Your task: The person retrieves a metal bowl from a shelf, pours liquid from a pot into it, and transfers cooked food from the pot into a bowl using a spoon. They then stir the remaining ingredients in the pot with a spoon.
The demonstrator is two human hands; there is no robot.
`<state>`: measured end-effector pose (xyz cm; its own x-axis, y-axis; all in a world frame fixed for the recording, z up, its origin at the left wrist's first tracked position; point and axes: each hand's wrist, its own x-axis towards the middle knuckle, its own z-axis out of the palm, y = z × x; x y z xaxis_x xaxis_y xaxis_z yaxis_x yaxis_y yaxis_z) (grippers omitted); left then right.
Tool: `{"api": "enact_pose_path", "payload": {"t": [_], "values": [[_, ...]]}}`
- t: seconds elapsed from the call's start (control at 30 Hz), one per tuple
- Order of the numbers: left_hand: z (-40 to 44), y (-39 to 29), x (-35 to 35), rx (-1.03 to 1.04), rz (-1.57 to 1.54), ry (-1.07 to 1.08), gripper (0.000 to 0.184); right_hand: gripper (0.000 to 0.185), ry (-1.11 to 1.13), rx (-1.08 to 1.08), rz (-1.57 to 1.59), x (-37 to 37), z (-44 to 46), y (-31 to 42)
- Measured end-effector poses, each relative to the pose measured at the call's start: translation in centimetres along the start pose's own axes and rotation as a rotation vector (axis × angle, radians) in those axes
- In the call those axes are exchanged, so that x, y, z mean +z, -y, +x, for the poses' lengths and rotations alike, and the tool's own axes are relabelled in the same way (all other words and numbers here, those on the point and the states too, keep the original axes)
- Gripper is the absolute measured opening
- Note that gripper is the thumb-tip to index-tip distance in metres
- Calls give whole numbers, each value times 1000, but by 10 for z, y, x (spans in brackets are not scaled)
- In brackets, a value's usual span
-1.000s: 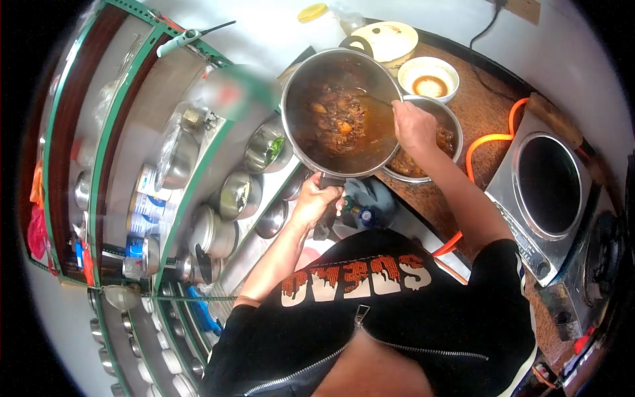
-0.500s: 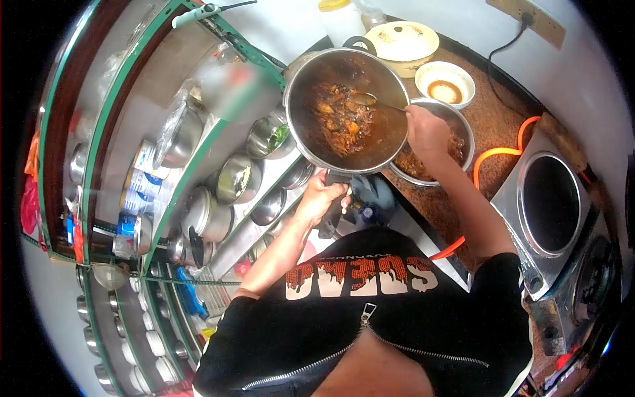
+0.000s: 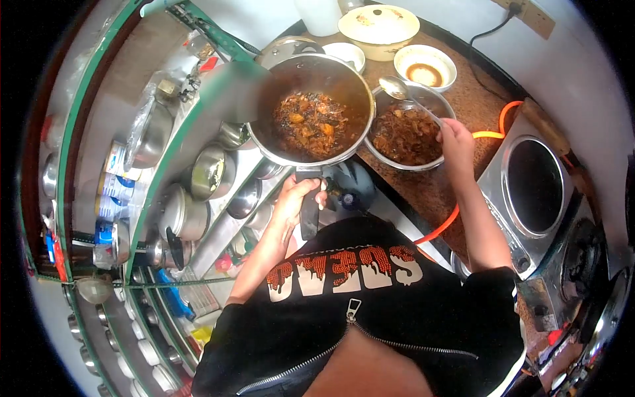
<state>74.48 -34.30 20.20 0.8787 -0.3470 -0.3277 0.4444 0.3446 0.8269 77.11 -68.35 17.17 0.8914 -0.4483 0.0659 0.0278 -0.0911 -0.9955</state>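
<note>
My left hand (image 3: pixel 299 198) is wrapped round the black handle of a deep steel pot (image 3: pixel 350 86), which is tilted toward me. Dark brown cooked food in chunks (image 3: pixel 307 122) lies in the bottom of the pot. A metal spoon (image 3: pixel 395 87) is in my right hand (image 3: pixel 456 144), its bowl raised above the far rim of a steel basin (image 3: pixel 433 97). More dark brown food (image 3: pixel 403 135) partly fills this basin, which stands on the counter just right of the pot.
Behind the basin are a white bowl with brown liquid (image 3: pixel 428 71) and a lidded cream enamel pot (image 3: pixel 379 30). An orange hose (image 3: pixel 444 228) runs over the counter to a stove (image 3: pixel 534 185) on the right. Shelves (image 3: pixel 149 218) with steel pots and bowls stand left.
The spoon has come out of the pot and moved right, over the basin. The pot appears shifted left and less food shows in it. The whole view has shifted somewhat.
</note>
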Motion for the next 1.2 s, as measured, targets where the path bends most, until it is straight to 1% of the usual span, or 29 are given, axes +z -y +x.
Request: {"api": "enact_pose_path", "payload": {"t": [0.07,0.1,0.2,0.23,0.33,0.37,0.47,0.5,0.6,0.63,0.73,0.77,0.87,0.97,1.03,1.1,1.2], "values": [[3,4,-10,-38,-4,-5,19,19,-38,84,47,-15,-9,-4],[4,5,-11,-57,-7,-6,19,19,-66,110,18,-22,-12,-5],[3,8,-8,-48,-53,-12,17,18,-193,-85,-402,-35,-26,-4],[4,10,-8,-41,-48,-7,16,15,-235,-262,-618,-40,-28,-4],[8,10,-8,-121,-44,65,15,13,-195,-305,-820,-49,-44,12],[9,12,-8,-132,-63,84,14,12,-189,-315,-839,-52,-46,10],[18,18,-7,-169,-116,155,11,12,-203,-235,-990,-55,-57,16],[19,20,-5,-170,-117,134,11,13,-198,-207,-1035,-56,-59,16],[22,21,-2,-192,-118,137,10,15,-242,-232,-1110,-60,-67,14],[23,22,-2,-197,-134,133,11,18,-256,-287,-1141,-61,-69,13],[28,23,-1,-209,-167,139,11,21,-202,-334,-1329,-66,-75,25],[28,23,-2,-208,-172,148,11,24,-202,-417,-1331,-68,-76,29],[28,24,-3,-205,-182,141,12,24,-159,-517,-1417,-73,-78,38],[30,26,-1,-212,-210,114,13,23,-89,-571,-1471,-75,-72,33],[35,34,-9,-216,-233,136,13,21,-48,-595,-1471,-74,-68,30],[36,38,-14,-250,-286,167,14,21,-41,-634,-1471,-73,-64,21],[37,38,-15,-270,-311,150,15,25,-17,-648,-1442,-70,-54,7]]}}
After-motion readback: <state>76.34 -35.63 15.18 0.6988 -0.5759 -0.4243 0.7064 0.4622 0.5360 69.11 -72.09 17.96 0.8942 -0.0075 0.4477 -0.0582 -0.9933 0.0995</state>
